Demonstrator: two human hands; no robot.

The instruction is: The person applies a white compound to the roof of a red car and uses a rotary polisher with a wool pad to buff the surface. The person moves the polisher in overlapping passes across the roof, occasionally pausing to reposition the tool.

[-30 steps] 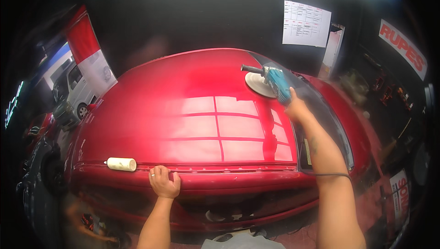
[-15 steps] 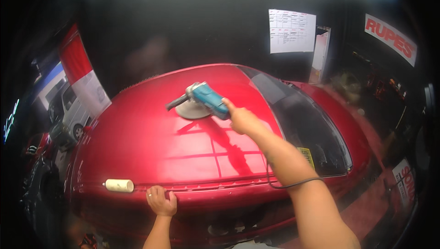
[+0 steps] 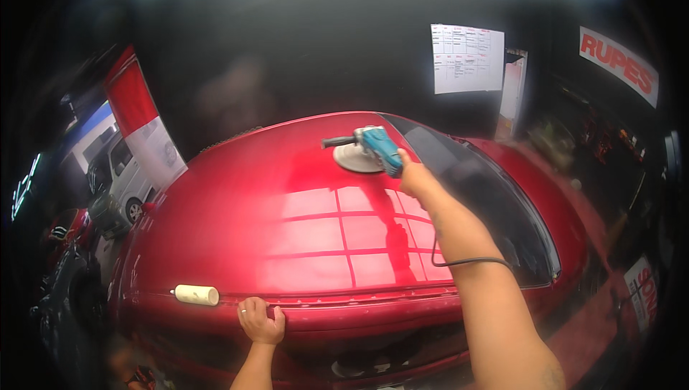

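Observation:
My right hand (image 3: 416,173) is closed round the rear grip of a teal polisher (image 3: 382,149), at the far side of a glossy red car roof (image 3: 237,210). The polisher's pale round pad (image 3: 354,159) lies against the paint, and its black side handle points left with no hand on it. A dark cord (image 3: 470,262) loops across my right forearm. My left hand (image 3: 261,320), with a ring on one finger, rests on the near roof edge, thumb apart from its fingers. Left of it, a cream squeeze bottle (image 3: 196,294) lies on its side along the roof edge.
The dark windshield (image 3: 474,196) slopes down at the right toward the red hood. A white chart (image 3: 468,58) hangs on the dark far wall. Beyond a red-and-white banner (image 3: 147,117) at the left stands a white van (image 3: 123,175). Window-like reflections cross the roof.
My right hand and the polisher have moved right and slightly away across the roof, toward the windshield. My left hand stays at the roof edge; the view has shifted a little.

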